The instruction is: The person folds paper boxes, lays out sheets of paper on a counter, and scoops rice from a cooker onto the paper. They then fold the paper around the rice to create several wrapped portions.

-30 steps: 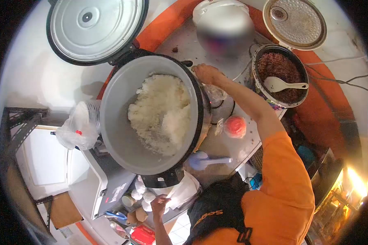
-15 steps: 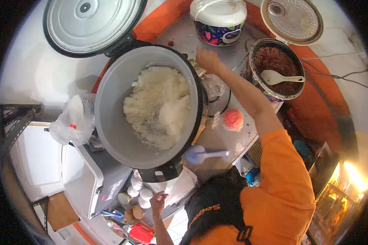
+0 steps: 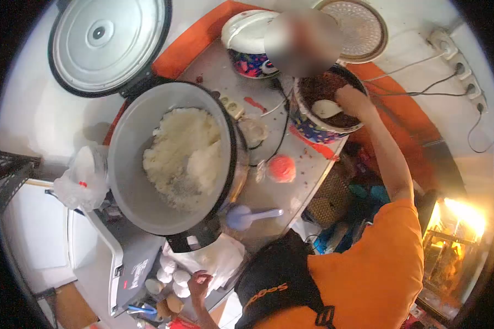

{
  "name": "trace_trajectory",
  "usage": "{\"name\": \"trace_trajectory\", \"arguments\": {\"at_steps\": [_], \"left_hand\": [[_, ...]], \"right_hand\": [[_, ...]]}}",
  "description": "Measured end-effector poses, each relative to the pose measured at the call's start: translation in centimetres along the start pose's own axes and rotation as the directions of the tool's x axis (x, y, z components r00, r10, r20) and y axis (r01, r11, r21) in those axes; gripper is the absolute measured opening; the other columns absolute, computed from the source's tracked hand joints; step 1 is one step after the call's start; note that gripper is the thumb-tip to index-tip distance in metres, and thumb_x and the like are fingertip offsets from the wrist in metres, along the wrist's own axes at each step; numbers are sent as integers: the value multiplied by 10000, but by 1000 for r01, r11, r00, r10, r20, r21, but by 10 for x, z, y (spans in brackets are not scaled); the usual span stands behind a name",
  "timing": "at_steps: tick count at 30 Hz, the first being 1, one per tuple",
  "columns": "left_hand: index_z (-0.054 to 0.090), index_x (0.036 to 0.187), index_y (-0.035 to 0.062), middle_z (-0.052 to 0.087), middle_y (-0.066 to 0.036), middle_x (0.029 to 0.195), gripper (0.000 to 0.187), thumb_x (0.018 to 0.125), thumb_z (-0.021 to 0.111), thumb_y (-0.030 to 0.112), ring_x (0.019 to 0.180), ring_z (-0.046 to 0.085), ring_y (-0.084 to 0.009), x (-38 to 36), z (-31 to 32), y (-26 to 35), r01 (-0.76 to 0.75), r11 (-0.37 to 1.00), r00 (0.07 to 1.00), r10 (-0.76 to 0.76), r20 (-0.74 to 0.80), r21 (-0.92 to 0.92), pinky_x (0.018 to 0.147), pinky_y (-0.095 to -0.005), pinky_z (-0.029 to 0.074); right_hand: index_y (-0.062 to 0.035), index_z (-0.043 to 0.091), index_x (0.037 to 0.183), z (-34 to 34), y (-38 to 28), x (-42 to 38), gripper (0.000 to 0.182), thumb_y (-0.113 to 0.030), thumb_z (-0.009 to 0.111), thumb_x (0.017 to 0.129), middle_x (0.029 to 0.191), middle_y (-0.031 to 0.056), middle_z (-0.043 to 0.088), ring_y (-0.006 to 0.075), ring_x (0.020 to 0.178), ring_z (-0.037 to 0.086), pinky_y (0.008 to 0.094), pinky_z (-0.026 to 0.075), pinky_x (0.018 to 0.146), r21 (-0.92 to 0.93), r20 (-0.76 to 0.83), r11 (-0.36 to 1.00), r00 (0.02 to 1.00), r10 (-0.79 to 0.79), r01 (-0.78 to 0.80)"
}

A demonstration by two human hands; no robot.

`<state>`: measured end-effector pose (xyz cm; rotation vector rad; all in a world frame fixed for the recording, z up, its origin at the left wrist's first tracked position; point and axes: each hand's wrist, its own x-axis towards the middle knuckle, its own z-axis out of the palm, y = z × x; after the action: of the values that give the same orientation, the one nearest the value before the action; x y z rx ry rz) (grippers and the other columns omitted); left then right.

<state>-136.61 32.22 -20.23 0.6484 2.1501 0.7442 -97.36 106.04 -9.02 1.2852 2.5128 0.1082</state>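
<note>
My right hand (image 3: pixel 352 104) is closed around the handle of a white rice paddle (image 3: pixel 327 109), inside a flower-patterned pot (image 3: pixel 319 131). Dark reddish-brown grains (image 3: pixel 318 88) fill the pot around the paddle's blade. The handle is hidden under my fingers. Lower down, my left hand (image 3: pixel 199 283) hangs beside white paper sheets (image 3: pixel 217 260), its fingers loosely bent and somewhat apart with nothing visible in them. Between my arms stands a large rice cooker (image 3: pixel 127 142), lid up, with white rice (image 3: pixel 184 148) heaped inside.
A blue scoop (image 3: pixel 252 217) and a bagged pink-red item (image 3: pixel 281 168) lie on the counter. A lidded patterned cooker (image 3: pixel 247 61) stands at the back, partly behind a blurred patch. Cables run to a wall socket strip (image 3: pixel 461 68). A cooler lid (image 3: pixel 96 268) tilts up at left.
My right hand has moved from beside the big cooker rightward into the patterned pot, onto the paddle's handle. The view has shifted, and my left hand stays near the paper.
</note>
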Motion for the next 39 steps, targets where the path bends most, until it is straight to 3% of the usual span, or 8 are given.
{"name": "trace_trajectory", "arguments": {"at_steps": [6, 9, 12, 17, 20, 28, 34, 39], "left_hand": [[707, 1008, 23, 716, -90, 939, 129, 888, 731, 60, 837, 705, -177, 2, -2, 2, -69, 987, 996, 77, -54, 143, 774, -324, 577], [700, 998, 8, 715, -106, 939, 122, 896, 726, 71, 839, 707, -191, 2, -1, -14, -169, 981, 977, 179, -114, 92, 775, -320, 579], [685, 1012, 4, 717, -119, 921, 140, 892, 735, 59, 829, 709, -190, 3, 6, -25, -217, 974, 960, 224, -165, 61, 769, -318, 582], [698, 1021, 18, 738, -86, 908, 206, 837, 784, 52, 796, 707, -176, -4, 6, -4, -26, 999, 997, 27, -78, 22, 739, -318, 586], [696, 1045, 15, 742, -87, 898, 245, 821, 793, 38, 793, 708, -169, -8, 6, 19, 53, 999, 998, -53, -24, 0, 717, -311, 590], [736, 1006, 26, 750, -124, 868, 222, 802, 818, 61, 772, 728, -189, -14, 4, 12, -42, 985, 997, 53, -64, 168, 729, -313, 580], [726, 1029, 14, 752, -154, 949, 195, 846, 776, 62, 888, 738, -234, -19, 18, -13, -55, 994, 993, 64, -96, 91, 787, -338, 576], [687, 1093, 31, 758, -166, 957, 225, 873, 735, 43, 892, 749, -227, -13, 16, -2, -37, 995, 999, 39, -27, 90, 801, -338, 577]], "right_hand": [[-11, 721, 847, -4, 5, -13, 153, -121, 643, 775, 891, 214, 716, 361, 868, 702, 480, 566, 807, -189, -169, 969, 966, -193, 160], [-13, 718, 911, -51, 1, -24, 215, -164, 627, 788, 892, 248, 699, 361, 884, 691, 467, 546, 833, 13, 68, 996, 994, -88, 87], [8, 688, 969, -84, 22, -36, 262, -179, 604, 806, 881, 270, 686, 396, 874, 689, 469, 540, 794, 320, -170, 948, 983, 66, -8], [24, 627, 1231, -132, 98, -20, 476, -279, 646, 865, 994, 278, 697, 413, 952, 686, 458, 535, 813, 319, -521, 946, 823, 227, -59], [-9, 624, 1286, -155, 141, 8, 517, -298, 669, 860, 1020, 261, 708, 404, 1010, 687, 440, 535, 852, 183, -860, 983, 482, 168, -17], [-96, 666, 1287, -148, 131, 2, 438, -183, 654, 858, 1135, 232, 703, 342, 1076, 698, 400, 538, 898, 377, -730, 925, 601, 325, -42], [-49, 647, 1299, -47, 18, -122, 581, 55, 681, 728, 1235, 204, 678, 317, 1120, 682, 404, 551, 919, 219, -749, 934, 662, -24, 283], [-60, 711, 1144, -24, -26, -165, 404, -117, 789, 752, 1202, 181, 689, 365, 1060, 682, 423, 549, 901, 647, -578, 752, 726, 372, 130]]}}
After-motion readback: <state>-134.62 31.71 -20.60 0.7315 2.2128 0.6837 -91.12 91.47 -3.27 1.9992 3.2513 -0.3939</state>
